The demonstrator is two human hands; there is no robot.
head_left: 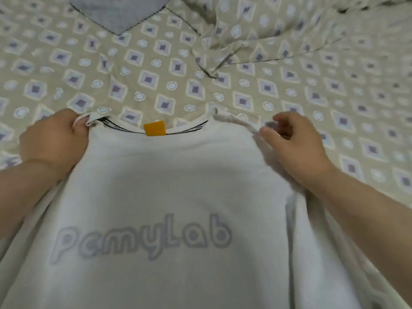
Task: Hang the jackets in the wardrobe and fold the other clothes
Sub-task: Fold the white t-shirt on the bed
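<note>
Head view: a white top (174,175) lies print-up on the patterned bed (156,74), with an orange label (155,128) at its neckline. Left of the label, the left hand (51,139) grips the shoulder edge in curled fingers. Right of it, the right hand (296,143) curls beside a raised ridge of cloth, though blur hides whether it pinches. The top is probably light, soft and floppy, best held at both shoulders.

White shirt (178,186) flat on bedsheet (156,74), 6 o'clock. Left hand (53,137), 9 o'clock, grips its shoulder. Right hand (296,143), 3 o'clock, curled at other shoulder; grip unclear. Orange tag (155,128) at collar.
</note>
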